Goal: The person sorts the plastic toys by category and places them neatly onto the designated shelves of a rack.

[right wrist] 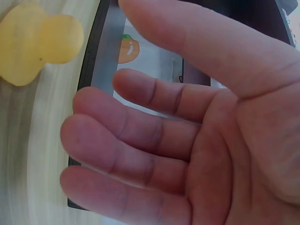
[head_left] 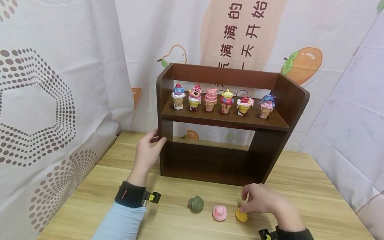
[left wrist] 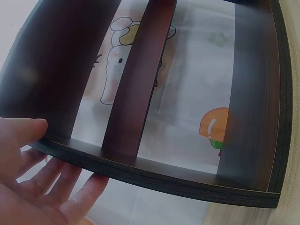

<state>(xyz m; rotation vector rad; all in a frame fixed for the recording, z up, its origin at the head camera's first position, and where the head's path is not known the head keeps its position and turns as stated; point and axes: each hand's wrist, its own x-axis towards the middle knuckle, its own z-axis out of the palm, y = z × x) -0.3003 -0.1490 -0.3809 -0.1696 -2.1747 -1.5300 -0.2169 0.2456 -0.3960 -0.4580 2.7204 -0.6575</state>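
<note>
My left hand point(head_left: 148, 148) grips the left side panel of a dark brown two-tier shelf point(head_left: 208, 123). In the left wrist view the thumb lies on the panel's inner side and the fingers on its outer side. Just over a small yellow duck point(head_left: 241, 215) hovers my right hand point(head_left: 262, 200), its fingers loosely bent. The right wrist view shows a gap between these fingers and the duck point(right wrist: 40, 42). Left of it on the table are a pink duck point(head_left: 219, 213) and a small green toy point(head_left: 196, 204), its front turned left.
On the upper tier stand several ice-cream-cone figurines, from a blue-headed one point(head_left: 178, 96) at the left to a blue-and-pink one point(head_left: 267, 106) at the right. The shelf stands on a wooden table point(head_left: 178, 229). Printed curtains point(head_left: 144, 29) hang behind and at both sides.
</note>
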